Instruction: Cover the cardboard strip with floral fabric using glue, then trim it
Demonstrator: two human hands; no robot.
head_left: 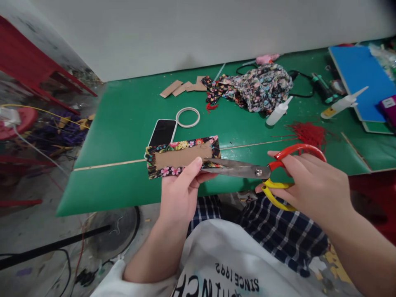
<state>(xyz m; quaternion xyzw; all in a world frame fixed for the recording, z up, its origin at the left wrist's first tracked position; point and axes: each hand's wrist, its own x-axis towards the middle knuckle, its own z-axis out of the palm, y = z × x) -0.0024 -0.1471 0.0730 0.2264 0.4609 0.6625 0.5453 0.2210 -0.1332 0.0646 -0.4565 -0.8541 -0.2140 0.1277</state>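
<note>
My left hand [182,189] pinches the lower edge of a floral fabric strip [151,165], thumb on top. A brown cardboard rectangle [176,157] lies on the strip, with the flowered cloth showing around its edges. In my right hand [315,185] are scissors [258,172] with one red and one yellow handle loop. Their blades are slightly apart and reach the right end of the strip, close to my left thumb. Just where the lower blade meets the cloth is partly hidden by my fingers. A phone [162,131] lies partly behind the strip.
On the green table [123,115] lie a tape roll [188,117], cardboard pieces [171,88], bunched floral fabric [262,88], red threads [309,134], a white glue bottle [278,112] and a second bottle [338,106]. A blue board [365,78] is at right; a red chair [40,66] stands left.
</note>
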